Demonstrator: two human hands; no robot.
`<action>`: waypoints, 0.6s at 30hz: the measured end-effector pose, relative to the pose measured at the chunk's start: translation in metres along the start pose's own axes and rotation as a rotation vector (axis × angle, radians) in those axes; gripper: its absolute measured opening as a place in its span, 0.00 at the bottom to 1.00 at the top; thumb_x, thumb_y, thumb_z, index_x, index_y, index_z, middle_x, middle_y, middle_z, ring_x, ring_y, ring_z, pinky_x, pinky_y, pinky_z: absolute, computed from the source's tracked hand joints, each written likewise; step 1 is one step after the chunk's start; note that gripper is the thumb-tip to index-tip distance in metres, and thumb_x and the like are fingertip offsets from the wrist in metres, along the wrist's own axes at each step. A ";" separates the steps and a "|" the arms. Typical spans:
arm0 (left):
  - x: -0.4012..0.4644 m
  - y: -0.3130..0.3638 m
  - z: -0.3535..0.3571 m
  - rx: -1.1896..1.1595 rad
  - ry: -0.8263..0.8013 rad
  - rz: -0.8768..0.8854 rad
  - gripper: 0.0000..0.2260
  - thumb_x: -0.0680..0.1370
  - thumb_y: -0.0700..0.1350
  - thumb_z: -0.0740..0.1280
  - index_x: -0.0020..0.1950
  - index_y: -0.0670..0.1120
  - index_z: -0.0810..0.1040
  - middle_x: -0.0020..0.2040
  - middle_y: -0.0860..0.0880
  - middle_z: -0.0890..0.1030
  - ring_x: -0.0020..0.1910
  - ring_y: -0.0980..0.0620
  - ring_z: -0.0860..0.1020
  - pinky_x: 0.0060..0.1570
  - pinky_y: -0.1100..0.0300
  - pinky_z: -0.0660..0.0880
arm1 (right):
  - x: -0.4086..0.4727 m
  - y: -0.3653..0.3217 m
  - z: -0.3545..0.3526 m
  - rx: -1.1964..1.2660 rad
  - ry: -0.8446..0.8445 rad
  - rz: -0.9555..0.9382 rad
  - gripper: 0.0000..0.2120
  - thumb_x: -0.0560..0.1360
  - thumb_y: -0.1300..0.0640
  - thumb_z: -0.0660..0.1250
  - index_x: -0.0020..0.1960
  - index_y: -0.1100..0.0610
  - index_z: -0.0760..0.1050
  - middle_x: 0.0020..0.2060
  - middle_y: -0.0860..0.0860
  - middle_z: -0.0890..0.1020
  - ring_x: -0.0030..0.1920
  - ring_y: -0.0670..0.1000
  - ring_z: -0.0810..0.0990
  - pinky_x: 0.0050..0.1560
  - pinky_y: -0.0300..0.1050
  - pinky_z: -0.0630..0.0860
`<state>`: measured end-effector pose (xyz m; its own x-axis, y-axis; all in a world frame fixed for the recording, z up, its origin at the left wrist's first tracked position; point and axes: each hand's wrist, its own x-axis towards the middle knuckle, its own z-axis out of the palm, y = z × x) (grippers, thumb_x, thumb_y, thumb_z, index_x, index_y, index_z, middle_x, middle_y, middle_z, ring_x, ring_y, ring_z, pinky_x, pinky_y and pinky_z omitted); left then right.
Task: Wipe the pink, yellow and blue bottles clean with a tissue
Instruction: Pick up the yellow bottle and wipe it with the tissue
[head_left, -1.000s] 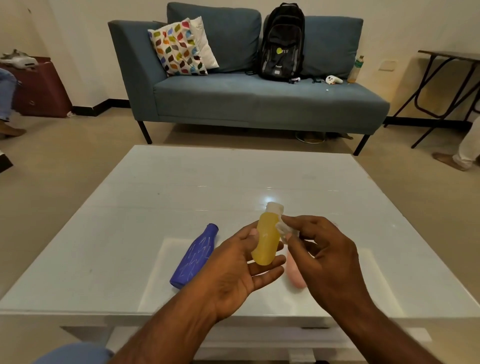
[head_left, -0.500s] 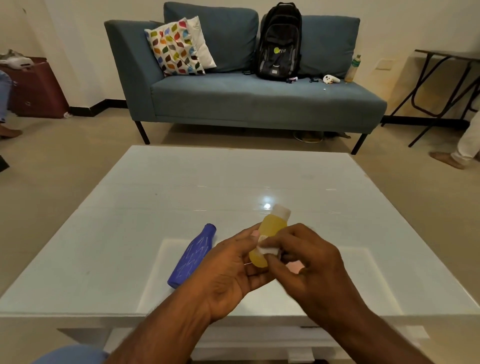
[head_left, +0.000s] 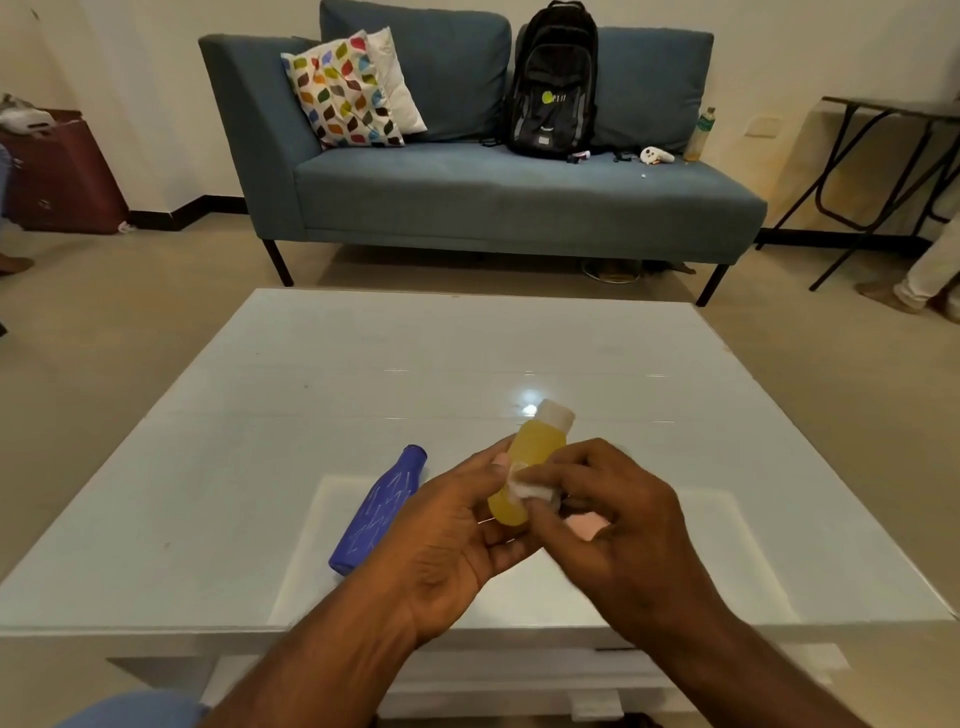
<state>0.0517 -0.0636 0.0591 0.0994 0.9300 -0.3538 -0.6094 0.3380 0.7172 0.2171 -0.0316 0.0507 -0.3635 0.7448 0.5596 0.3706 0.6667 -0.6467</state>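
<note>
Over the near edge of a glossy white tabletop, a person's left hand cradles a small yellow bottle from below, fingers curled round its lower half, while the right hand pinches a folded white tissue against the bottle's side. The bottle points toward 1 o'clock, its pale cap clear of both hands.

The bottle looks like light, smooth plastic, stiff enough to take rubbing but probably slick; holding it low on the body, as here, leaves the shoulder and cap free for the tissue. The tissue is thin and soft, likely to bunch or tear under hard pressure.

The blue bottle lies on its side on the tabletop at about 9 o'clock from the hands, neck pointing away, an easy pick-up round its wider base. The pink bottle shows only as a sliver on the tabletop under the right hand; its shape and how it lies cannot be made out.

The right hand is motion-blurred, its fingertips hard to separate. The yellow bottle's base is hidden in the left palm. Whether any bottle holds liquid or is already clean cannot be told.
</note>
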 end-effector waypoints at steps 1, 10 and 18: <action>0.000 0.000 0.000 0.011 0.006 -0.002 0.13 0.81 0.44 0.64 0.64 0.48 0.81 0.60 0.38 0.83 0.58 0.36 0.82 0.63 0.40 0.75 | 0.003 0.001 -0.003 0.020 0.067 0.027 0.11 0.75 0.63 0.75 0.55 0.53 0.86 0.48 0.46 0.82 0.49 0.47 0.83 0.46 0.38 0.82; 0.000 -0.003 0.004 -0.001 0.024 -0.003 0.12 0.79 0.44 0.67 0.61 0.47 0.83 0.57 0.38 0.84 0.56 0.35 0.83 0.61 0.40 0.76 | 0.003 0.002 -0.007 -0.005 0.087 0.016 0.13 0.75 0.64 0.75 0.58 0.54 0.86 0.49 0.47 0.80 0.52 0.46 0.82 0.49 0.36 0.81; -0.002 0.005 0.003 0.007 0.051 -0.009 0.16 0.78 0.47 0.68 0.63 0.39 0.79 0.58 0.35 0.83 0.58 0.35 0.82 0.59 0.40 0.77 | 0.002 -0.001 -0.004 0.081 0.066 0.032 0.11 0.73 0.61 0.75 0.55 0.53 0.87 0.47 0.46 0.81 0.50 0.50 0.83 0.45 0.40 0.83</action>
<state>0.0511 -0.0630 0.0653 0.0651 0.9184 -0.3903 -0.6029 0.3479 0.7180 0.2191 -0.0303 0.0545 -0.2947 0.7676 0.5692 0.3102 0.6402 -0.7028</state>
